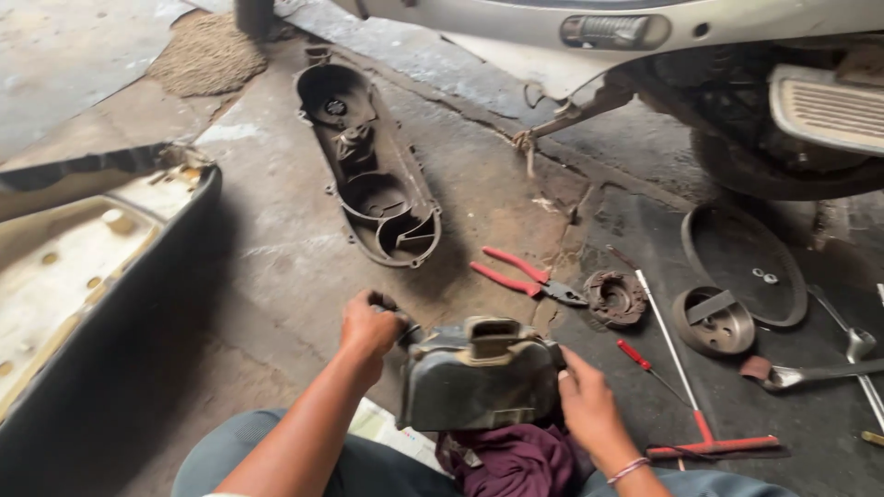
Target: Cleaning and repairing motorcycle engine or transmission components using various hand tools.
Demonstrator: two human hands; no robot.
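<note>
A grey, dirt-coated plastic housing (479,373) sits just in front of the person's knees, low in the centre of the view, resting on a dark maroon rag (516,460). The right hand (589,400) is pressed flat against the housing's right side. The left hand (368,327) is closed around a dark fitting at the housing's upper left corner.

Just beyond the housing lie red-handled pliers (525,276), jaws pointing right. Beside them sits a round, rust-coloured clutch part (615,297). A T-handle wrench with a red grip (686,387) lies diagonally to the right, with a small red-handled screwdriver (645,364) next to its shaft. Further right are a dark bell-shaped drum (714,322), a rubber drive belt (741,262) laid in a loop with 2 small washers inside it, and a metal spanner (810,373).

Further back, a long black transmission cover (373,166) lies open side up. A scooter (700,55) stands at the top right, its rear wheel above the belt. At the left edge lies an upturned seat (83,276) with a pale underside. A coir mat (207,55) lies at the top left.

All items rest on a stained, cracked concrete floor (276,267), darker with oil toward the right.
</note>
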